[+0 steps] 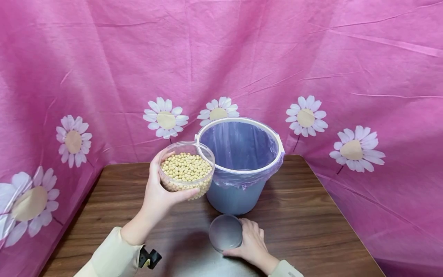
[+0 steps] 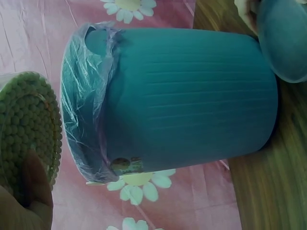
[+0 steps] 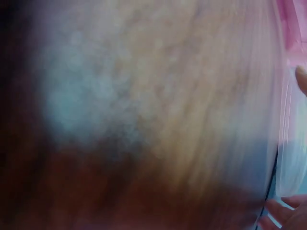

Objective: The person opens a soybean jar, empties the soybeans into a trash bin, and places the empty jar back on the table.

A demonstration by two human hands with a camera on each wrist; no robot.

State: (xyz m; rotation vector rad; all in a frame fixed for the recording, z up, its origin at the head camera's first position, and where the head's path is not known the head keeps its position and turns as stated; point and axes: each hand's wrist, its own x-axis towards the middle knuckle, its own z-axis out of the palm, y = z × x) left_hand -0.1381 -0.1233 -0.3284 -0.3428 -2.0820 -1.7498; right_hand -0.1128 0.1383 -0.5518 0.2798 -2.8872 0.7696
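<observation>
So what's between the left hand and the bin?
The clear tub of beans: in the head view, the left hand holds it beside the bin. In the left wrist view, a strip of pink cloth shows between tub and bin.

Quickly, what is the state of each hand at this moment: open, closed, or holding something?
Left hand: holding the clear container of yellowish beans.
Right hand: holding the clear round lid by its edge.
</observation>
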